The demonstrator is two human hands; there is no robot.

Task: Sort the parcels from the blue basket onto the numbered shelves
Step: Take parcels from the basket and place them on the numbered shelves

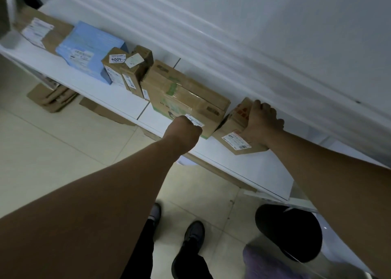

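The white shelf (118,101) runs diagonally from upper left to lower right, against a white wall, and carries a row of parcels. At the far left lies a flat brown parcel (57,31) with a white shipping label on top. Just beside it, and partly overlapping it, lies a flat blue parcel (91,48) with a small white label. Next stand two narrow cartons side by side and touching: the labelled carton (115,69), marked "4004" on top, and the second narrow carton (140,64). The large carton (190,97), with green print and clear tape, lies against these two. The left hand (183,128) is closed into a fist with its knuckles against the front face of the large carton, beside a white label; the fingertips are hidden under the hand, and nothing shows in its grip. To the right, touching the large carton, the small carton (234,128) rests on the shelf, tilted, with a shipping label on its near face. The right hand (263,120) holds it from above: the fingers (273,111) curl over the far side and the thumb lies along the top face. On the tiled floor below lie flattened cardboard sheets (53,96) at the left, the person's dark shoes (193,233) at the centre, and a round black object (287,232) at the right.
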